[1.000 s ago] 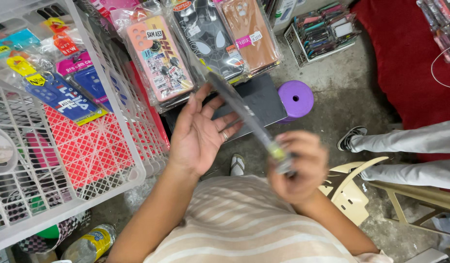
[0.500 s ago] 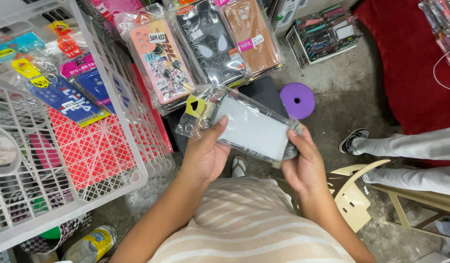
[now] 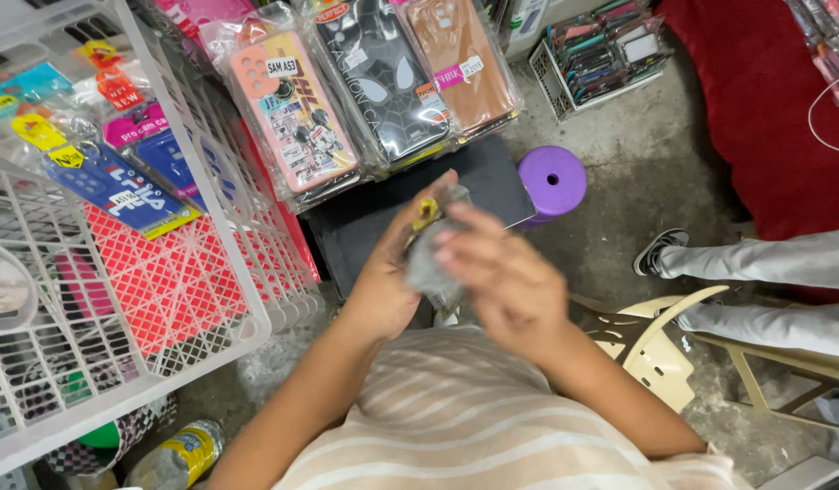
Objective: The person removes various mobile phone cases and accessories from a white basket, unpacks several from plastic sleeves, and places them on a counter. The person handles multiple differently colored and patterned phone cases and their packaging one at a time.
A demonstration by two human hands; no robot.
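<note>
Packaged phone case (image 3: 428, 263), clear crinkly sleeve: light, slippery, semi-stiff, best pinched along its edges; left hand (image 3: 392, 277) and right hand (image 3: 505, 286) both closed around it.

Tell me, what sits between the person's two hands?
A clear-wrapped phone case, pressed between left hand and right hand, in the head view.

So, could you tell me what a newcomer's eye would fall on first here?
Both hands, the left hand and right hand, meet mid-frame around a clear-wrapped phone case. Above them hang packaged phone cases in a row. A white wire rack fills the left, and a purple stool stands on the floor beyond.
</note>
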